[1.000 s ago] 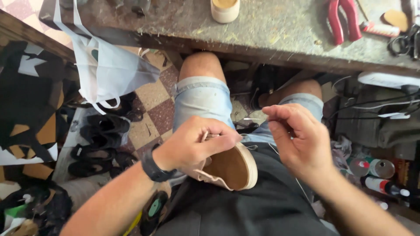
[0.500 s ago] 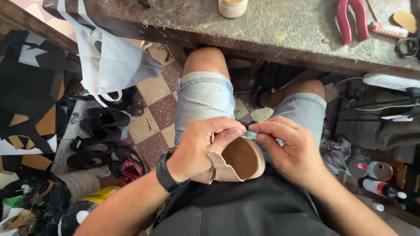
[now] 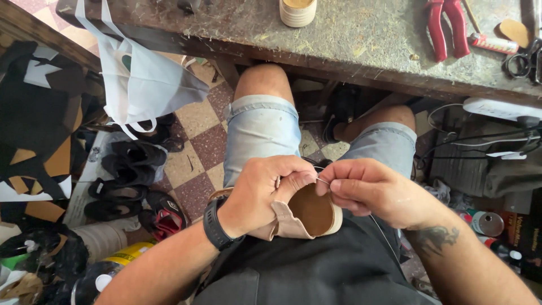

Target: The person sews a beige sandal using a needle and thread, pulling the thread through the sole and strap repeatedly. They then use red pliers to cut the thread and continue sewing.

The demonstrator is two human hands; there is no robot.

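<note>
Left hand (image 3: 265,195) wraps the beige shoe (image 3: 307,217) on the person's lap, fingers closed around its upper edge, opening facing up. Right hand (image 3: 375,192) is closed, pinching a thin needle (image 3: 322,181) at the shoe's rim, a thread (image 3: 384,234) trailing down over the dark apron. Red pliers (image 3: 446,25) and a small tub (image 3: 297,11) lie on the surface (image 3: 361,39) beyond the knees.

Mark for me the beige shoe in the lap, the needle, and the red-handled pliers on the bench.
beige shoe (image 3: 316,212): head view, on the brown insole inside its opening.
needle (image 3: 322,181): head view, on the thin metal shaft between the two hands.
red-handled pliers (image 3: 436,25): head view, on the left red handle.
</note>
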